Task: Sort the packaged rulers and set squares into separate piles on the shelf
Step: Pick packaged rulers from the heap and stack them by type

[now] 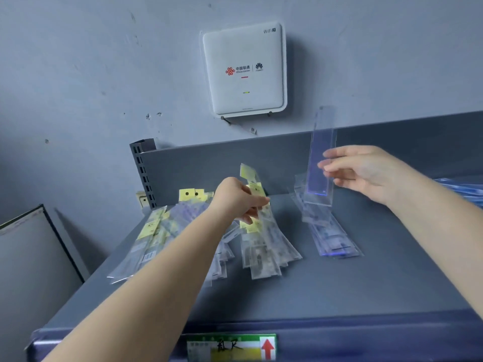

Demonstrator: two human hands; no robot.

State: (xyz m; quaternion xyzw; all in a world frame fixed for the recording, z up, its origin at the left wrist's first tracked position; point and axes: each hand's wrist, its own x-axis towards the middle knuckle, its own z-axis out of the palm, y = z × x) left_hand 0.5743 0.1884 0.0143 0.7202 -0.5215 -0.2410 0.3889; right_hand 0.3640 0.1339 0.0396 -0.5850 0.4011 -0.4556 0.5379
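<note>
The grey metal shelf (pixel 339 288) serves as the landmark here, its back panel rising against a blue-grey wall. Above the shelf's back panel a white WiFi router (pixel 244 70) hangs on the wall. Over the shelf's middle, the left hand (pixel 239 199) has its fingers curled around a clear packet with a yellow header card (pixel 252 184), gripping it so that the yellow end stands up toward the back panel. Below that hand, on the shelf's left and centre, lies a fanned spread of yellow-carded packets (pixel 162 231), overlapping one another, and just beside them a second fan of clear packets (pixel 266 252) reaching toward the shelf's front. To the right of these, a short stack of blue-tinted rulers in clear sleeves (pixel 332 236) lies on the shelf, apart from the yellow-carded spread. Above that stack the right hand (pixel 363 171) pinches one packaged blue ruler (pixel 320 163) between thumb and nearly straight fingers, holding it upright with its lower end just over the stack's back end and its top above the back panel's edge. At the shelf's far right edge a heap of blue-printed packets (pixel 465 189) shows partly. On the shelf's front lip sits a green and yellow price label (pixel 232 347) with a red arrow. Left of the shelf, lower down, stands a grey cabinet (pixel 28 257).
</note>
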